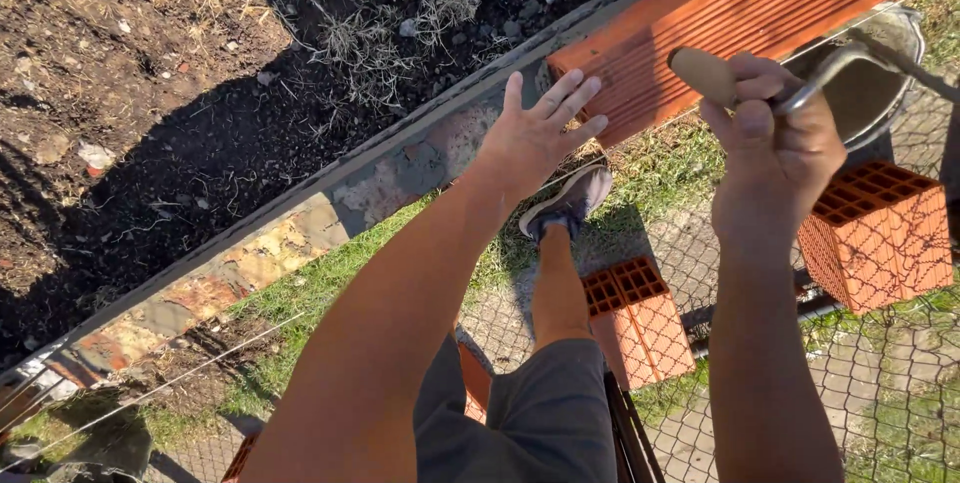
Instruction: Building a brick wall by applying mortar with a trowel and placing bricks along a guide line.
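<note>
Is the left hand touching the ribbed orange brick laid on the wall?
Touching. The head view shows the left hand flat, fingertips overlapping the end of the ribbed orange brick.

wall top (300,213) free (left), brick (740,13) blocks rt

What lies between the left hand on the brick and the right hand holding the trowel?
In the head view, only ribbed brick face separates the left hand from the right hand gripping the trowel.

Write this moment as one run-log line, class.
left hand: flat on ribbed brick | right hand: grips trowel handle | bucket: behind | loose bricks: below
</note>
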